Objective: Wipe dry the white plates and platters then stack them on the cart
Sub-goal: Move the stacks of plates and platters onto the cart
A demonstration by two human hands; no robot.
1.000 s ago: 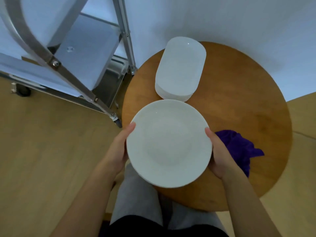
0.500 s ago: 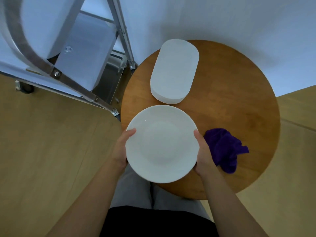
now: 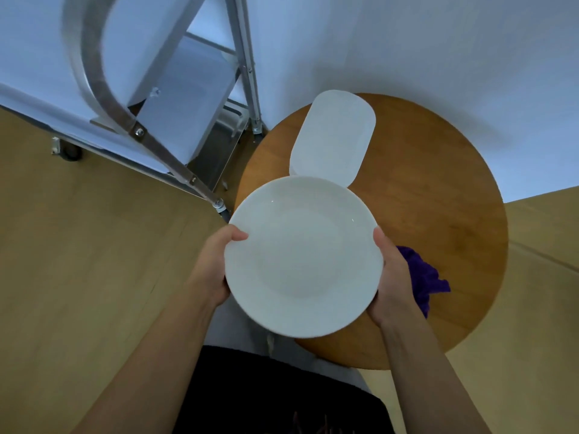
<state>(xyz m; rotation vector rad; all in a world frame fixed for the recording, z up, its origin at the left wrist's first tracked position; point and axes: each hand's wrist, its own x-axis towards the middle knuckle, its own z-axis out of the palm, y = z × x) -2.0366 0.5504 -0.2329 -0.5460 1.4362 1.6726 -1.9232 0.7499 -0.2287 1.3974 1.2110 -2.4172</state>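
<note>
Above table | plate face-up | both hands' fingers holding rim

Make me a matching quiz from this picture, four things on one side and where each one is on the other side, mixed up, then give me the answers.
Things:
1. plate
2. platters
3. cloth
4. cart

Places:
A. crumpled on the table, beside the right hand
B. stacked at the far side of the table
C. standing on the floor, left of the table
D. held by its rim between the left hand and the right hand

Pairs: 1-D, 2-B, 3-A, 4-C
</note>
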